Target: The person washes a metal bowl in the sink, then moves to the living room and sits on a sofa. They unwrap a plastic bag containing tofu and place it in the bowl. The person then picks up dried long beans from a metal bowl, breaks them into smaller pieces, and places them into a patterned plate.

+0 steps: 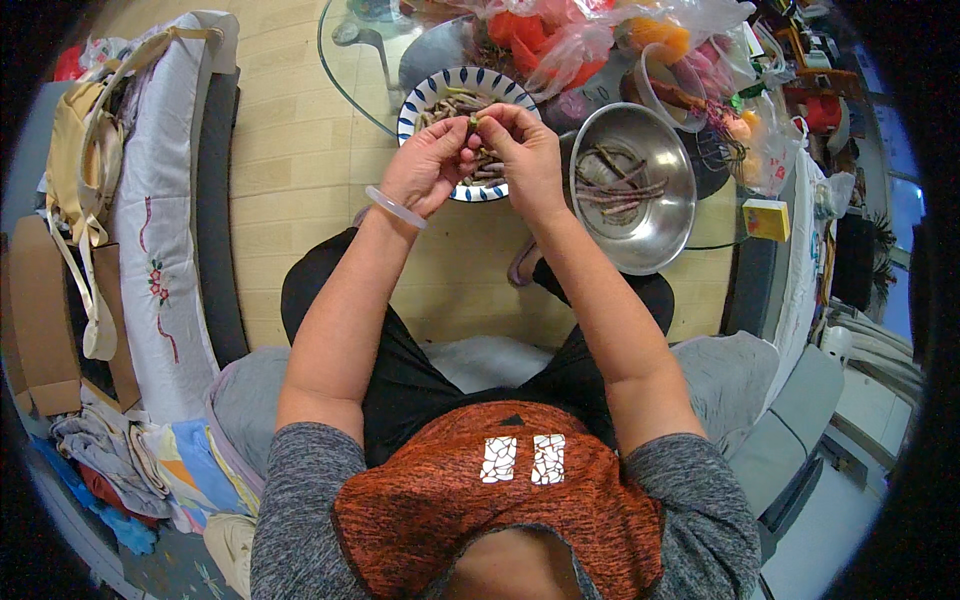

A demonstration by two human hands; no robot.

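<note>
My left hand [429, 163], with a pale translucent bangle [396, 208] at its wrist, and my right hand [529, 157] meet fingertip to fingertip over a round plate. Pinched between them is a small greenish bean piece [472, 124], mostly covered by the fingers. The plate [418, 99] is white with dark blue marks around its rim. Short purplish bean pieces [484, 174] lie on it, partly hidden by my hands. To the right, a stainless steel basin [664, 229] holds several long purplish beans [622, 184].
A glass table [352, 97] carries plastic bags [555, 45], a clear plastic tub [671, 86] and a ladle-like utensil [367, 41]. A small yellow box [766, 220] is at the right. A cloth-covered sofa [161, 225] with a beige bag [82, 142] stands left.
</note>
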